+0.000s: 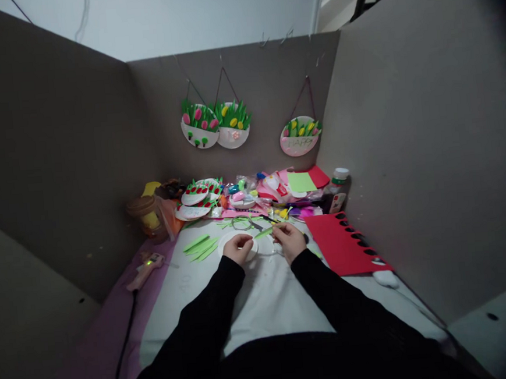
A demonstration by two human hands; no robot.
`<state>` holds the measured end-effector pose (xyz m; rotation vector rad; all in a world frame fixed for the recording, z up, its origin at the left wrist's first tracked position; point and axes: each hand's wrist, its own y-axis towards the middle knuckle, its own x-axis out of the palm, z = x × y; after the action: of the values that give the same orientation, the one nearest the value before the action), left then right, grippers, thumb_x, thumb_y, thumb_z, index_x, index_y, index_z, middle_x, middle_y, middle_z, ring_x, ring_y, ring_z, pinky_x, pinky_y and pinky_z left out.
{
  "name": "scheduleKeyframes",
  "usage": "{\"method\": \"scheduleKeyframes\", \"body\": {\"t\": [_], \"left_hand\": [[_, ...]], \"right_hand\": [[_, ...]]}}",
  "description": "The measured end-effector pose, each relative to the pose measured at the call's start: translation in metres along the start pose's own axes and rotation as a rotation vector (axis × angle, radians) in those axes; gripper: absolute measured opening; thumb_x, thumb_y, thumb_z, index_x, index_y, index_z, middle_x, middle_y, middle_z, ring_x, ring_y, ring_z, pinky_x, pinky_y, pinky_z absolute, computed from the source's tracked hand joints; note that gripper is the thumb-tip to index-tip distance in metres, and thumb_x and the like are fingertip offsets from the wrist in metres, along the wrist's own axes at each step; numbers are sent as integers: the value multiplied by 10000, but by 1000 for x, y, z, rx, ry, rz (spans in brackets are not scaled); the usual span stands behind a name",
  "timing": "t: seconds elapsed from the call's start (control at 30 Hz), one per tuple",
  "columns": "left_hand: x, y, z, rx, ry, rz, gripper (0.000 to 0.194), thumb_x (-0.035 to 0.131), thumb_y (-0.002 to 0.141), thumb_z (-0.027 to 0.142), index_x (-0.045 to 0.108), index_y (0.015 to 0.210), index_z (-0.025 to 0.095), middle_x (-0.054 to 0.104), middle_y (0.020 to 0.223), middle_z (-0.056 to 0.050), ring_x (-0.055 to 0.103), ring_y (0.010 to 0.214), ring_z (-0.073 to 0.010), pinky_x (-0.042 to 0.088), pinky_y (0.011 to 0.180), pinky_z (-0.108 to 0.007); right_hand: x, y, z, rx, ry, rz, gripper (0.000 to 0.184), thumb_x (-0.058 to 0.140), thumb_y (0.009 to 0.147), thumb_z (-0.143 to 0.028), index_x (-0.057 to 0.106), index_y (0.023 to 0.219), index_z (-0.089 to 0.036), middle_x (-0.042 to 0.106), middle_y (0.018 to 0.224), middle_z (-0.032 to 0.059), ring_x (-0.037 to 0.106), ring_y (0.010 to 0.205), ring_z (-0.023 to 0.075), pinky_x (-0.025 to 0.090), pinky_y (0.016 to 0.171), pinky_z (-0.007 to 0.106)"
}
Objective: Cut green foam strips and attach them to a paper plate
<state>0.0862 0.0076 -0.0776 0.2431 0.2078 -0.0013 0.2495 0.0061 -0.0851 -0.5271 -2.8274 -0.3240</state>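
Between my hands a light green paper strip (263, 233) points left, its right end pinched in the fingers of my right hand (290, 242). My left hand (238, 249) is closed with thumb and fingertips together, close to the strip's left end; what it holds, if anything, is too small to make out. Below both hands lies a white paper plate (266, 247), partly covered by them. More green paper strips (200, 247) lie in a loose pile left of my left hand. Just beyond my hands are scissors (258, 226) and a round clear ring-shaped thing (240, 222).
At left lies a pink glue gun (143, 274) with a lit light and black cord. Red paper (336, 244) lies at right, beside a bottle (338, 188). Finished plates (195, 210) and craft supplies crowd the back. Decorated plates (300, 145) hang on the grey partition (263, 95).
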Motion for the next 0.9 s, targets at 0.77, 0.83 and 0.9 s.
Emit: {"method": "scheduleKeyframes", "body": {"t": [0.77, 0.83, 0.9], "left_hand": [[-6, -5, -2, 470, 442, -16, 90, 578, 761, 222, 636, 816, 180, 600, 788, -37, 550, 627, -108, 450, 622, -235], [-6, -5, -3, 486, 473, -13, 100, 577, 768, 220, 633, 840, 179, 605, 807, -36, 552, 640, -109, 451, 630, -236], [-6, -5, -3, 493, 503, -9, 117, 581, 770, 228, 630, 860, 173, 609, 823, -39, 553, 648, -110, 452, 635, -241]], "right_hand": [[9, -8, -10, 235, 158, -34, 289, 747, 486, -289, 570, 670, -155, 532, 486, -47, 482, 439, 75, 360, 408, 176], [9, -7, -11, 256, 170, -42, 287, 746, 484, -277, 561, 669, -159, 528, 483, -50, 473, 429, 70, 350, 403, 173], [9, -6, -11, 266, 182, -51, 285, 742, 484, -267, 556, 673, -162, 524, 482, -52, 469, 426, 68, 346, 402, 170]]}}
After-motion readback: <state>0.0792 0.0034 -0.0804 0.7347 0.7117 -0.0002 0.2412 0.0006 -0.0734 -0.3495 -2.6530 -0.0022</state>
